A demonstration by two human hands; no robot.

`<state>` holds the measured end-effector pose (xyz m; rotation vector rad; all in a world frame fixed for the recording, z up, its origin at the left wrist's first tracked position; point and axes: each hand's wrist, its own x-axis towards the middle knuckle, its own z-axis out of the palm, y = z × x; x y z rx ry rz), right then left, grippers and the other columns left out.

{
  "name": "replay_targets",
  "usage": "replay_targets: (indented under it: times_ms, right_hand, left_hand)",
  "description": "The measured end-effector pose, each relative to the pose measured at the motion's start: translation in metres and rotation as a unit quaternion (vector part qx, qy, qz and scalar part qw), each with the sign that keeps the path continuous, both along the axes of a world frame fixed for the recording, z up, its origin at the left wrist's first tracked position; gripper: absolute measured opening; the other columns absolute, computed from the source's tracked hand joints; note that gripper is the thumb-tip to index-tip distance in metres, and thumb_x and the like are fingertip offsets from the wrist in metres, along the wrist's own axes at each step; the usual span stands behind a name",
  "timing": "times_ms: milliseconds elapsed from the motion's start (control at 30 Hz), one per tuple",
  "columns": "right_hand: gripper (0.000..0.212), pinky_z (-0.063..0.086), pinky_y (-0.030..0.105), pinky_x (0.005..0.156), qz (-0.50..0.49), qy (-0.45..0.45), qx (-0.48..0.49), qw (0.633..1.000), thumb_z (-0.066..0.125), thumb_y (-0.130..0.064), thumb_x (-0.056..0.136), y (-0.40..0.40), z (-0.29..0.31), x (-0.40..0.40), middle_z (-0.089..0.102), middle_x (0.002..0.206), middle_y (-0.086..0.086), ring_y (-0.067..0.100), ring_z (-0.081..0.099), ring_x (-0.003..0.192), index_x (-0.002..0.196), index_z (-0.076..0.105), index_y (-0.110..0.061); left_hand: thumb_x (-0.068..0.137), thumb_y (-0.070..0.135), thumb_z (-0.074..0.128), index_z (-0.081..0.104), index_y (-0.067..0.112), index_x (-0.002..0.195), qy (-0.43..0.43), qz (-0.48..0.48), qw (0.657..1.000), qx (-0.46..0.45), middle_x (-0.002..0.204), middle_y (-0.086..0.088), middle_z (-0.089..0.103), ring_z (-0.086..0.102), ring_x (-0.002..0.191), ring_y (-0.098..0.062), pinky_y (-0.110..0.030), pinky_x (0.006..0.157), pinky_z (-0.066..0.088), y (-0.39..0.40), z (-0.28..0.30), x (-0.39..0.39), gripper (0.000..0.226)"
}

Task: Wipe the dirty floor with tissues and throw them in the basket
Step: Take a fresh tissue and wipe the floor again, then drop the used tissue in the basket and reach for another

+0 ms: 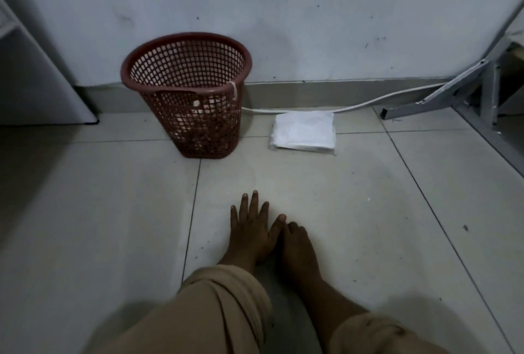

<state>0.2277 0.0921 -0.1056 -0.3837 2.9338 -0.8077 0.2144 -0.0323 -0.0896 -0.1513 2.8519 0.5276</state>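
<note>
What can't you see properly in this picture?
- Right hand, head view: fingers curl under, so anything held is hidden.
- Basket: the mesh blurs what lies inside.
- Tissue pack: any print too small to read.
- Both sleeves: cut off by the bottom edge.

A red plastic basket with holes stands upright on the pale tiled floor by the wall, and a flat white pack of tissues lies just beside it.

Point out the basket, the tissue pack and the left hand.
basket (198, 126): head view, front mesh wall.
tissue pack (303, 134): head view, top face.
left hand (251, 229): head view, back of the hand.
</note>
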Motion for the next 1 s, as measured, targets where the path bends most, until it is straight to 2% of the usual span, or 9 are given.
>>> replay_targets:
  times_ms: [167,300,400,500,567,700,767,867,1000]
  right_hand:
    - [0.015,0.045,0.033,0.077,-0.085,-0.006,-0.022,0.996,0.052,-0.017,0.094,-0.018,0.037,-0.056,0.064,0.105,0.007,0.025,0.051,0.1,0.106,0.062,-0.018]
    - [0.025,0.044,0.029,0.072,-0.133,-0.026,-0.14,0.981,0.053,-0.004,0.089,-0.034,0.088,-0.095,0.062,0.083,-0.009,0.021,0.052,0.099,0.089,0.064,-0.027]
    - [0.029,0.05,0.03,0.075,-0.124,-0.003,-0.183,0.975,0.055,0.0,0.086,-0.045,0.13,-0.121,0.067,0.077,-0.013,0.019,0.06,0.093,0.083,0.065,-0.027]
    - [0.018,0.05,0.028,0.073,-0.119,0.029,-0.227,0.966,0.061,-0.006,0.088,-0.058,0.165,-0.14,0.07,0.091,-0.004,0.016,0.065,0.085,0.086,0.065,-0.023]
    - [0.011,0.051,0.03,0.078,-0.129,0.062,-0.233,0.962,0.064,-0.01,0.089,-0.068,0.184,-0.148,0.066,0.1,-0.001,0.018,0.065,0.086,0.091,0.066,-0.021]
    - [0.01,0.053,0.031,0.078,-0.131,0.098,-0.283,0.945,0.068,-0.01,0.087,-0.094,0.223,-0.16,0.066,0.099,0.002,0.02,0.064,0.088,0.093,0.066,-0.019]
    - [0.01,0.055,0.033,0.078,-0.123,0.103,-0.315,0.935,0.069,-0.01,0.084,-0.106,0.24,-0.166,0.067,0.095,0.002,0.02,0.064,0.087,0.089,0.065,-0.018]
    - [0.015,0.056,0.038,0.082,-0.114,0.098,-0.35,0.924,0.063,-0.005,0.085,-0.124,0.26,-0.173,0.069,0.099,0.003,0.02,0.065,0.089,0.092,0.066,-0.019]
    - [0.037,0.056,0.038,0.089,-0.082,0.054,-0.361,0.927,0.053,0.001,0.088,-0.135,0.271,-0.176,0.069,0.111,0.0,0.016,0.064,0.097,0.112,0.065,-0.024]
  left_hand:
    - [0.1,0.056,0.016,0.033,0.021,0.15,0.035,-0.031,0.999,-0.004,0.164,-0.002,0.008,-0.001,0.151,-0.018,-0.045,0.121,-0.002,-0.017,0.037,-0.017,0.064]
    - [0.101,0.046,0.035,0.036,0.021,0.148,0.085,-0.069,0.993,-0.039,0.161,-0.003,0.024,0.03,0.143,-0.023,-0.038,0.115,0.024,-0.038,0.081,-0.043,0.054]
    - [0.099,0.042,0.042,0.036,0.02,0.147,0.138,-0.063,0.987,-0.049,0.152,-0.003,0.038,0.04,0.134,-0.024,-0.037,0.107,0.035,-0.053,0.12,-0.062,0.053]
    - [0.097,0.041,0.046,0.04,0.022,0.144,0.173,-0.066,0.98,-0.079,0.145,-0.001,0.046,0.045,0.128,-0.023,-0.038,0.102,0.042,-0.066,0.154,-0.073,0.051]
    - [0.096,0.039,0.047,0.043,0.022,0.142,0.193,-0.074,0.974,-0.091,0.141,-0.001,0.051,0.048,0.125,-0.021,-0.037,0.101,0.044,-0.076,0.174,-0.078,0.049]
    - [0.095,0.036,0.048,0.048,0.018,0.139,0.243,-0.083,0.96,-0.114,0.139,-0.004,0.054,0.05,0.125,-0.023,-0.036,0.103,0.043,-0.095,0.212,-0.086,0.047]
    - [0.096,0.035,0.047,0.048,0.018,0.138,0.266,-0.071,0.954,-0.116,0.134,-0.004,0.058,0.053,0.12,-0.023,-0.035,0.098,0.044,-0.102,0.228,-0.09,0.045]
    - [0.094,0.035,0.048,0.051,0.019,0.133,0.268,-0.057,0.954,-0.123,0.128,-0.002,0.058,0.053,0.114,-0.021,-0.037,0.092,0.048,-0.115,0.246,-0.096,0.042]
    - [0.091,0.037,0.052,0.03,0.022,0.149,0.215,-0.03,0.966,-0.14,0.148,-0.001,0.041,0.043,0.129,-0.023,-0.042,0.102,0.044,-0.129,0.257,-0.102,0.063]
